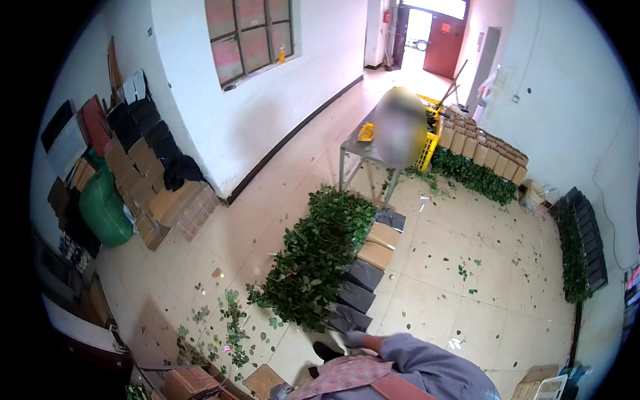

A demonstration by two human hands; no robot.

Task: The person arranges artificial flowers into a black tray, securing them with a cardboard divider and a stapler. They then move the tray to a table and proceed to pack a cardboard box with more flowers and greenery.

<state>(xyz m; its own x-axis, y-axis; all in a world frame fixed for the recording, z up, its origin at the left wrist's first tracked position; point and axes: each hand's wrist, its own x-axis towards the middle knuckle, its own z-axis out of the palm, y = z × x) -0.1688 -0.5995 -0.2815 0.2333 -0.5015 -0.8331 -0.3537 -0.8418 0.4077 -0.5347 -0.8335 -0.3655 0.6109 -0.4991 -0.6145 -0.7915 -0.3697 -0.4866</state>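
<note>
My right arm in a grey-blue sleeve reaches left across the lower middle. The grey-gloved right hand [355, 339] is at the nearest black-wrapped bundle [349, 319]; its fingers are too small and unclear to read. That bundle ends a row of leafy green stems [313, 257] on the floor, their ends wrapped in black or brown paper. At the lower edge, a small grey patch that seems to be my left hand [281, 389] shows beside a brown cardboard piece [264, 380]. Its fingers are hidden. A dark shoe [327, 351] stands just left of my right hand.
Beyond the row stands a metal table [353, 145], partly hidden by a blurred oval, beside a yellow crate [430, 150]. More wrapped bundles line the right wall [585, 240] and far right [483, 153]. Cardboard [143, 173] and a green sack [107, 210] are at left. Loose leaves litter the floor.
</note>
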